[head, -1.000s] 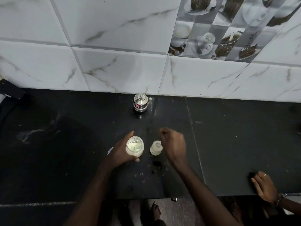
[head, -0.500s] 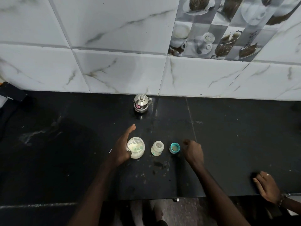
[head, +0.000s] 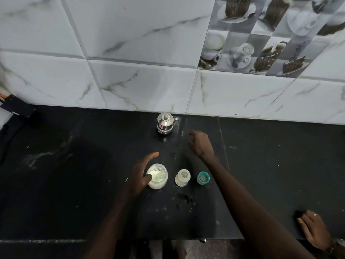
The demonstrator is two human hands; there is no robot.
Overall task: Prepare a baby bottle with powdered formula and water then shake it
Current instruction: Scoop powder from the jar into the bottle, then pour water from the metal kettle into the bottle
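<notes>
An open glass jar of white powder (head: 157, 176) stands on the black counter (head: 74, 174). My left hand (head: 142, 173) rests against the jar's left side, thumb at its rim and fingers held out straight past it. Right of the jar stands the small clear baby bottle (head: 182, 177), uncapped. A teal bottle cap (head: 203, 177) lies to its right. My right hand (head: 200, 143) hovers over the counter beyond the bottle, fingers loosely curled and holding nothing, a short way right of a small steel kettle (head: 165, 123) near the wall.
The tiled wall (head: 149, 81) runs along the back of the counter. Another person's hand (head: 315, 229) rests on the counter edge at the lower right. A dark flat object (head: 17, 107) lies at the far left. White powder specks dot the counter near the front edge.
My right hand left the teal cap on the counter and moved up toward the kettle. My left hand loosened on the jar, fingers now straight.
</notes>
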